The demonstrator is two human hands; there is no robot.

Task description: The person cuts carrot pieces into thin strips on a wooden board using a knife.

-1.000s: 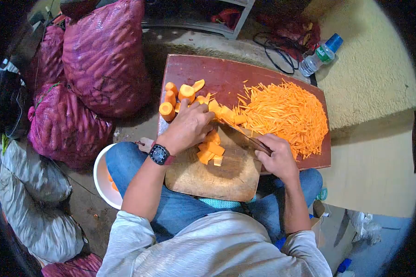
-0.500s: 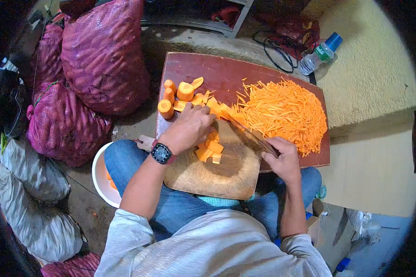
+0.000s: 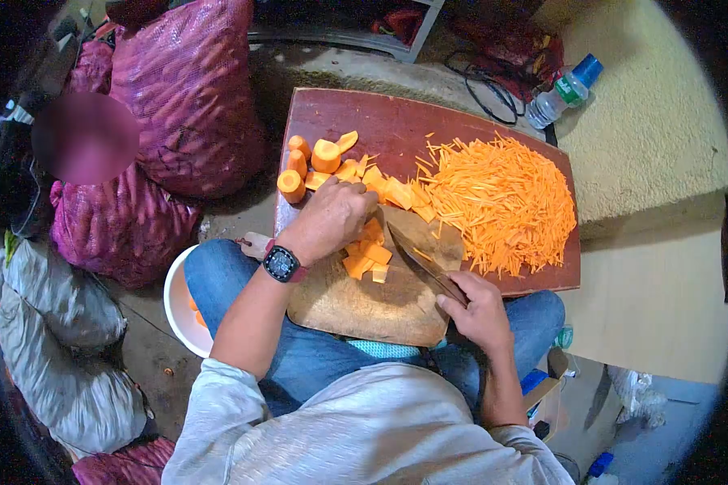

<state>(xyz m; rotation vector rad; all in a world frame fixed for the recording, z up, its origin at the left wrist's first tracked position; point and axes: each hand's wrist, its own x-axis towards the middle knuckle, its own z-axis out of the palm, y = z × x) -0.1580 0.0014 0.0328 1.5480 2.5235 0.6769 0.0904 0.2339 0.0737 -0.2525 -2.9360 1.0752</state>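
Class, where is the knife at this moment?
In the head view, the knife is in the right hand, over the right part of the wooden cutting board.

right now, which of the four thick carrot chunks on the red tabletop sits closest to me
The lower-left chunk, its round cut face showing. Two narrower chunks line up beyond it, and the wide chunk sits farther off to the right.
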